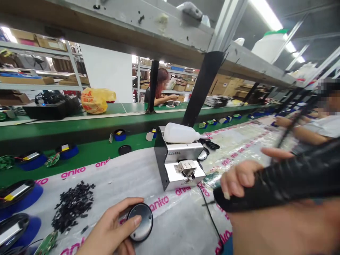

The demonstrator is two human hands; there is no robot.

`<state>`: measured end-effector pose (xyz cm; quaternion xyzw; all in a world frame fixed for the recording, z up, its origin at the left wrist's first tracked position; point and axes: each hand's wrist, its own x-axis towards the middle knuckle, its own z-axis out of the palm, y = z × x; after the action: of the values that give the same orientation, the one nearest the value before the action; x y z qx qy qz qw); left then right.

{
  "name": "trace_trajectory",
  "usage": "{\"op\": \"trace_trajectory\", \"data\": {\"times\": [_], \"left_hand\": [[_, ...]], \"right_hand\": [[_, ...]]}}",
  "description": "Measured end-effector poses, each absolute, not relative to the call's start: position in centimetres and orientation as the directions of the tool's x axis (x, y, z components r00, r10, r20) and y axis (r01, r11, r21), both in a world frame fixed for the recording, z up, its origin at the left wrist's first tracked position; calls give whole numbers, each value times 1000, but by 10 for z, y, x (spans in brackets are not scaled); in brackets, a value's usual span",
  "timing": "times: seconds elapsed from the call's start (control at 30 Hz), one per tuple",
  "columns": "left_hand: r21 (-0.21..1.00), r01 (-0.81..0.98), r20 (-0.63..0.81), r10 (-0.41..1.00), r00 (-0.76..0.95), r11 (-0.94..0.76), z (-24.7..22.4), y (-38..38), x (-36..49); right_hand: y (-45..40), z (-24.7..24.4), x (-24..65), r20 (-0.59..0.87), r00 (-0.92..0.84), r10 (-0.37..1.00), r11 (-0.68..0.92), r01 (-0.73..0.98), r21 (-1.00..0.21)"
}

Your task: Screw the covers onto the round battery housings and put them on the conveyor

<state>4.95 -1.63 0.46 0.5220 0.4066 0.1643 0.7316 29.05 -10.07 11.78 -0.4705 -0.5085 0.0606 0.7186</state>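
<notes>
My left hand [114, 226] grips a round metal disc with a black rim [143, 223], the thumb lying across its face; small holes show near its edge. On the right, the fingers of my right hand [239, 177] wrap round a black electric screwdriver [287, 180], blurred by motion. Its thin dark bit points left, apart from the disc. Between and beyond my hands stands a silver and black screw feeder [183, 163], with a white plastic bottle [180, 133] lying on top. Left of my left hand lies a pile of small black pieces [73, 205].
Blue round housings [32, 161] with batteries and green circuit boards [50, 244] stand along the left and back. A black cable [209, 209] crosses the printed sheet [127, 173]. A black post [203, 88] rises behind the feeder. Co-workers sit opposite and at right.
</notes>
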Motion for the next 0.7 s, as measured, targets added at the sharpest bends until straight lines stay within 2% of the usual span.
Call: {"op": "trace_trajectory", "data": {"times": [0.03,0.07,0.23,0.43,0.57,0.7], "left_hand": [[894,185,-426,648,632,407,2,-14,52],[890,181,-430,634,643,419,0,-13,54],[861,186,-466,588,661,474,-7,-11,53],[854,162,-455,560,692,494,-5,-11,53],[837,126,-461,563,686,532,-4,-13,53],[812,113,-475,538,696,572,-2,-14,53]], "right_hand": [[-89,123,291,592,591,548,586,235,-776],[-75,125,290,539,658,526,604,157,-781],[-19,110,298,553,674,489,559,245,-792],[-18,95,301,520,682,514,487,267,-831],[-36,107,284,444,674,590,437,196,-878],[-53,117,265,426,604,674,490,67,-869]]}}
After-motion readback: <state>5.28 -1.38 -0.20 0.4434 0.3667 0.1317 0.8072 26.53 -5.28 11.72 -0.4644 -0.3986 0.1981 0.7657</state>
